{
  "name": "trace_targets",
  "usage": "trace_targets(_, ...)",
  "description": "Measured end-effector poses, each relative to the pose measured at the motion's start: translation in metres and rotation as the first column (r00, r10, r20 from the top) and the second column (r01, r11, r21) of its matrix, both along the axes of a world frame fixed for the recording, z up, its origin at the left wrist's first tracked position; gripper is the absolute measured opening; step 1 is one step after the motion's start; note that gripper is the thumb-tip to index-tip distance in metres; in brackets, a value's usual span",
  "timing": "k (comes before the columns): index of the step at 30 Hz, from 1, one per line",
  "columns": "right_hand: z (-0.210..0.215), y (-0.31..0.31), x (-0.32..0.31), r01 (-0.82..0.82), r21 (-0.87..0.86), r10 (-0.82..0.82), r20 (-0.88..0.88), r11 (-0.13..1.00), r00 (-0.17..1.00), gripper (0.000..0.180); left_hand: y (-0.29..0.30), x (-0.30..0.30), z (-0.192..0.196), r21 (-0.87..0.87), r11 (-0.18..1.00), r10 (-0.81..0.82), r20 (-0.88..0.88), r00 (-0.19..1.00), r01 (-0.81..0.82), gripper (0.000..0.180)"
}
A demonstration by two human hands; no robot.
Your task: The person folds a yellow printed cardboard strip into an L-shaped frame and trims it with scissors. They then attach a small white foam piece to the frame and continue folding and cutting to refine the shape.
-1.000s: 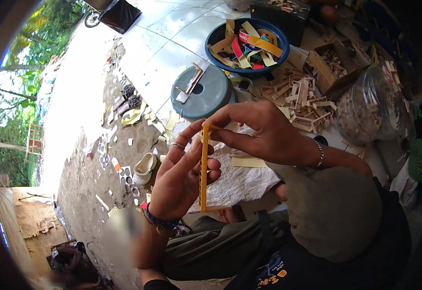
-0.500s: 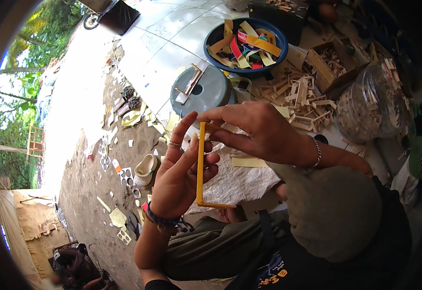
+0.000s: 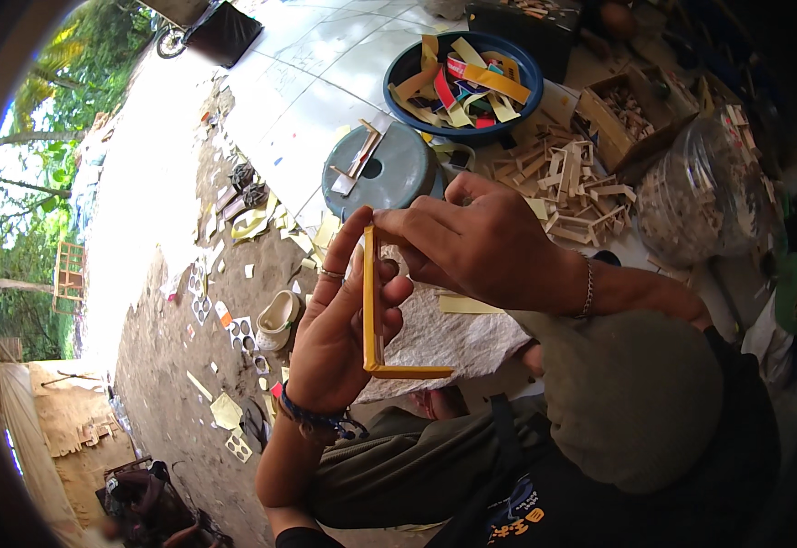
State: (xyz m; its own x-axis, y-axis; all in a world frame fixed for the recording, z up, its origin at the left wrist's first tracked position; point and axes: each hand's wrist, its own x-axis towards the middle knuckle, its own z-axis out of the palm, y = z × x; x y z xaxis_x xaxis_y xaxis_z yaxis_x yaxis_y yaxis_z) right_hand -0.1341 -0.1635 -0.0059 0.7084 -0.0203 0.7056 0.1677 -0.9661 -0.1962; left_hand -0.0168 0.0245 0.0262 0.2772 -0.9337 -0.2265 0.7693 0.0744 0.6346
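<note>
A narrow yellow-faced frame (image 3: 370, 306) stands upright in front of me, its lower piece bent off to the right. The fingers and thumb of my left hand (image 3: 327, 340) are closed around its long side. At its top end my right hand (image 3: 494, 236) pinches the corner, fingertips meeting the left forefinger there. The frame's upper piece is mostly behind my right fingers. Beyond my hands, a grey round stool (image 3: 394, 164) carries a small wooden frame (image 3: 359, 157) on a white slip.
A blue basin (image 3: 389, 78) full of coloured strips stands at the back. To the right are a pile of small wooden frames (image 3: 567, 178), a cardboard box (image 3: 604, 128) of wood pieces and a clear plastic container (image 3: 681, 205). A clog (image 3: 278, 317) and paper scraps lie on the ground at left.
The frame has shifted slightly left and up and turned a little, showing its inner side. My right fingers have curled in more tightly at its top corner.
</note>
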Motion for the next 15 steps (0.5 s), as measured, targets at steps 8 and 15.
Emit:
trace_targets(8, 0.000, 0.000, 0.000, -0.088, -0.040, 0.085, -0.072, 0.995, 0.994, 0.032, 0.000, -0.001, 0.014, 0.176, 0.978, 0.071, 0.225, 0.972, -0.112, 0.048)
trace_targets(15, 0.005, -0.001, -0.008, -0.053, -0.010, 0.051, -0.129, 0.999, 0.990, 0.039, -0.007, 0.005, 0.001, 0.117, 0.960, 0.129, 0.623, 0.772, -0.255, 0.046)
